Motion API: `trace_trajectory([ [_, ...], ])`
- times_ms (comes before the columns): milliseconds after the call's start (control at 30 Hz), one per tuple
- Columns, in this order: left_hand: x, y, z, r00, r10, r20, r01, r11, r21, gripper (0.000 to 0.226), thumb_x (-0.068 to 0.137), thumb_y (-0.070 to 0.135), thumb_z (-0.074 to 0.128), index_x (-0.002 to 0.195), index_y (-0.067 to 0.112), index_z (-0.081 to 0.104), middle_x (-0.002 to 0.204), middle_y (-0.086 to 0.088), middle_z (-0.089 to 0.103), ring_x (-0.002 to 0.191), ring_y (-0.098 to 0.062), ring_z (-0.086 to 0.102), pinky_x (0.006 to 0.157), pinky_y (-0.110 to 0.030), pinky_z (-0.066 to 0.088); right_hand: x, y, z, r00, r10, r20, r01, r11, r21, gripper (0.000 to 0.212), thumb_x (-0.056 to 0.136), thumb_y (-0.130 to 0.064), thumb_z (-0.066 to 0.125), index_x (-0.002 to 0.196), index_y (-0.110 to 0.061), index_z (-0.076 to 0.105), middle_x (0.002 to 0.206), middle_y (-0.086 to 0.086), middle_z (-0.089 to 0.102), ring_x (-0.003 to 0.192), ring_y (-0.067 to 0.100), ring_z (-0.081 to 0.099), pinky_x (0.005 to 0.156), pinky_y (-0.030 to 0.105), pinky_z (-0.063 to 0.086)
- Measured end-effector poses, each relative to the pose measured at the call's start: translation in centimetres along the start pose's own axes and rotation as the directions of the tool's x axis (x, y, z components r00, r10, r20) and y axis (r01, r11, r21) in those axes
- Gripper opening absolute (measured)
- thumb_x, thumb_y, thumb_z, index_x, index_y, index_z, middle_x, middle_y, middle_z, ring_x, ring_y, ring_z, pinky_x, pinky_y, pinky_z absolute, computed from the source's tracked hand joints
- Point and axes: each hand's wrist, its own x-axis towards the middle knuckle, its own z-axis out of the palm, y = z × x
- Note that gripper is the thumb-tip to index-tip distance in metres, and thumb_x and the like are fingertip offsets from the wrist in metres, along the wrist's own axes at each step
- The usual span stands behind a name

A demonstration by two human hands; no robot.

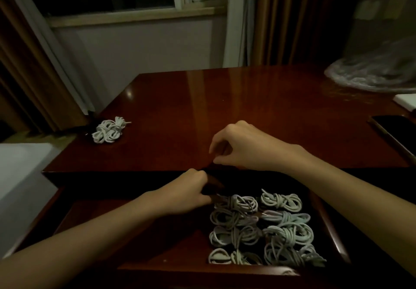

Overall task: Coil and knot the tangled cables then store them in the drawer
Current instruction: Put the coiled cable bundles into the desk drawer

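Two rows of coiled cables (261,228) fill the open drawer (326,221). Left hand (189,194) pinches the rear coil; right hand (238,147) hovers loosely curled, holding nothing.

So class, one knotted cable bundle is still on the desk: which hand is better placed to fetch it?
Probably the left hand: the bundle lies on the desk's left side, and the right hand would have to cross over.

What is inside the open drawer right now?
The drawer holds knotted white cable bundles in two rows on its right side. The left hand reaches in by the rear bundle. The drawer's back is dark under the desktop, so anything there is hidden.
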Motion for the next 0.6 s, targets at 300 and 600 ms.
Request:
trace_trajectory([
  [300,-5.0,-2.4,-6.5,0.977,-0.152,-0.151,0.148,0.988,-0.035,0.022,0.092,0.027,0.064,0.112,0.022,0.071,0.108,0.014,0.070,0.096,0.005,0.063,0.084,-0.018,0.050,8.2,-3.4,-0.1,0.986,-0.146,0.077,0.146,0.989,0.010,0.025,0.088,-0.021,0.069,0.112,-0.017,0.068,0.108,-0.004,0.067,0.097,0.005,0.062,0.085,0.024,0.055],
  [600,-9.2,-7.9,-12.1,0.807,-0.410,-0.424,0.451,0.892,-0.004,0.014,0.089,0.032,0.067,0.101,0.027,0.074,0.094,0.019,0.066,0.086,0.005,0.059,0.079,-0.009,0.043,17.2,-5.4,2.7,0.975,-0.209,0.075,0.212,0.977,-0.030,0.028,0.088,-0.020,0.068,0.115,-0.017,0.067,0.112,0.000,0.067,0.105,0.015,0.062,0.089,0.037,0.054],
])
